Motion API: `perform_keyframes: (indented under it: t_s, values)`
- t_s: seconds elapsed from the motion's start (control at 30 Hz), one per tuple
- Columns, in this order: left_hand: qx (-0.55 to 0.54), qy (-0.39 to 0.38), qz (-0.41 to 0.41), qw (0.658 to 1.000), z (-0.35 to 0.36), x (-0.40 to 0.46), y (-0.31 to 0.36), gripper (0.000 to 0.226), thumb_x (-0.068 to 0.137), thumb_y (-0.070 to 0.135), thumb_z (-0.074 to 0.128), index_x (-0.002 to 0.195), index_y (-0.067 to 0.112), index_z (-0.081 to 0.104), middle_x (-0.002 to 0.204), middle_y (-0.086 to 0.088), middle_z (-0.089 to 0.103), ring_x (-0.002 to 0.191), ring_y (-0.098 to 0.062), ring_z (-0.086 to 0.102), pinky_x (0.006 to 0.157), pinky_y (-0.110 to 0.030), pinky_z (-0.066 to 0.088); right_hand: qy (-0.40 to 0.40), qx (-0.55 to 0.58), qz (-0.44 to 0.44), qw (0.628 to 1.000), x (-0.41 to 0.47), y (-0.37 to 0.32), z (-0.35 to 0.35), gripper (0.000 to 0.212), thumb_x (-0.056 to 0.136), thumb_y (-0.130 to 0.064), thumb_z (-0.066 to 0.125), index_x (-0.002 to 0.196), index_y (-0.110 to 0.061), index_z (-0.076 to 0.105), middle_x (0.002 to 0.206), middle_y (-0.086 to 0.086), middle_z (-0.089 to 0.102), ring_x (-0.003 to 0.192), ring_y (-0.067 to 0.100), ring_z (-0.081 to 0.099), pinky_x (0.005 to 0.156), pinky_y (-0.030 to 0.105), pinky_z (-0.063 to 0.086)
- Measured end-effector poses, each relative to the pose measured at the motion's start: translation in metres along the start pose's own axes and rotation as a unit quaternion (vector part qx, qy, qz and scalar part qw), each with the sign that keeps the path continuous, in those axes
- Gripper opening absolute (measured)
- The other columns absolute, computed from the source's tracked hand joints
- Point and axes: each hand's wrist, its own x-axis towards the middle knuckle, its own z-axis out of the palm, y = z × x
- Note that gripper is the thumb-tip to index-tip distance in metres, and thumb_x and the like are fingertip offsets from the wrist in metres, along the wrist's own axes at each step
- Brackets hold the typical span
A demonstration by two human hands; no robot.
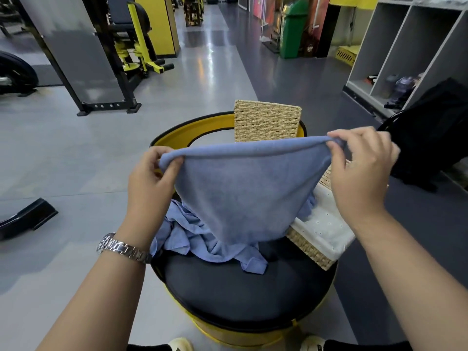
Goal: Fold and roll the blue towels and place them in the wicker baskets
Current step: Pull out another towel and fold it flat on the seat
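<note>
A blue towel (243, 191) hangs spread in the air in front of me. My left hand (152, 181) pinches its upper left corner, and my right hand (359, 171) pinches its upper right corner. Under it, a heap of crumpled blue towels (200, 239) lies on a round black cushioned seat (235, 297) with a yellow rim. One wicker basket (267, 121) stands upright at the back of the seat. A second wicker basket (311, 252) with a white liner sits at the right, partly hidden by the held towel.
Grey gym floor surrounds the seat. A black and yellow exercise machine (106, 59) stands at the back left, and grey shelf cubbies (405, 46) with a black bag (435, 130) at the right. A black bracket (25, 219) lies on the floor to the left.
</note>
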Motion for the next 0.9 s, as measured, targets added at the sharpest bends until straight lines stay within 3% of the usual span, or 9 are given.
perform_keyframes:
  t_s: [0.1, 0.3, 0.4, 0.57, 0.63, 0.77, 0.9]
  values:
    - [-0.063, 0.017, 0.008, 0.998, -0.011, -0.003, 0.025, 0.019, 0.091, 0.014, 0.061, 0.083, 0.028, 0.053, 0.075, 0.017, 0.059, 0.063, 0.004, 0.05, 0.06, -0.01, 0.041, 0.0, -0.001, -0.006, 1.0, 0.008, -0.007, -0.019, 0.017, 0.094, -0.024, 0.052, 0.101, -0.017, 0.066, 0.092, 0.004, 0.056, 0.092, 0.025, 0.046, 0.086, 0.037, 0.029]
    - [-0.064, -0.044, -0.013, 0.997, -0.032, -0.008, 0.044, 0.027, 0.092, 0.006, 0.058, 0.089, 0.033, 0.055, 0.089, 0.011, 0.065, 0.079, -0.012, 0.061, 0.08, -0.041, 0.052, -0.046, -0.02, -0.013, 0.999, 0.01, -0.015, -0.045, 0.015, 0.093, -0.025, 0.052, 0.094, -0.013, 0.062, 0.101, 0.006, 0.055, 0.096, 0.028, 0.046, 0.089, 0.041, 0.031]
    - [-0.031, -0.07, -0.015, 0.997, -0.037, -0.013, 0.045, 0.017, 0.089, 0.005, 0.061, 0.09, 0.022, 0.066, 0.089, 0.009, 0.069, 0.08, -0.01, 0.065, 0.08, -0.036, 0.055, -0.067, -0.004, -0.011, 0.998, 0.009, -0.019, -0.053, 0.014, 0.093, -0.024, 0.053, 0.094, -0.016, 0.064, 0.098, 0.003, 0.058, 0.094, 0.027, 0.05, 0.085, 0.04, 0.031]
    - [-0.067, -0.082, -0.038, 0.994, -0.042, -0.024, 0.047, 0.01, 0.089, 0.009, 0.064, 0.082, 0.016, 0.064, 0.087, 0.011, 0.072, 0.083, -0.003, 0.067, 0.073, -0.019, 0.051, -0.085, 0.053, 0.034, 0.994, 0.004, -0.015, -0.058, 0.013, 0.093, -0.022, 0.056, 0.098, -0.017, 0.067, 0.089, 0.005, 0.053, 0.089, 0.028, 0.053, 0.084, 0.043, 0.041]
    - [-0.071, -0.084, -0.048, 0.993, -0.043, -0.027, 0.047, 0.009, 0.089, 0.014, 0.065, 0.081, 0.017, 0.061, 0.083, 0.007, 0.072, 0.08, -0.008, 0.067, 0.07, -0.023, 0.052, -0.094, 0.045, 0.053, 0.993, 0.002, -0.013, -0.058, 0.015, 0.094, -0.024, 0.054, 0.097, -0.017, 0.066, 0.084, 0.008, 0.052, 0.084, 0.033, 0.053, 0.08, 0.049, 0.045]
    - [-0.086, -0.083, -0.05, 0.992, -0.043, -0.031, 0.048, 0.015, 0.091, 0.016, 0.062, 0.079, 0.018, 0.052, 0.076, 0.0, 0.061, 0.069, -0.013, 0.054, 0.061, -0.029, 0.044, -0.105, 0.005, 0.036, 0.994, -0.002, -0.014, -0.061, 0.017, 0.095, -0.024, 0.05, 0.093, -0.017, 0.065, 0.079, 0.009, 0.063, 0.079, 0.034, 0.054, 0.074, 0.047, 0.044]
    - [-0.094, -0.081, -0.045, 0.991, -0.043, -0.034, 0.051, 0.012, 0.091, 0.008, 0.06, 0.084, 0.007, 0.05, 0.085, 0.002, 0.065, 0.076, -0.005, 0.059, 0.065, -0.017, 0.047, -0.102, 0.03, 0.036, 0.994, -0.002, -0.018, -0.064, 0.014, 0.093, -0.02, 0.053, 0.09, -0.013, 0.066, 0.081, 0.006, 0.066, 0.081, 0.031, 0.054, 0.076, 0.047, 0.045]
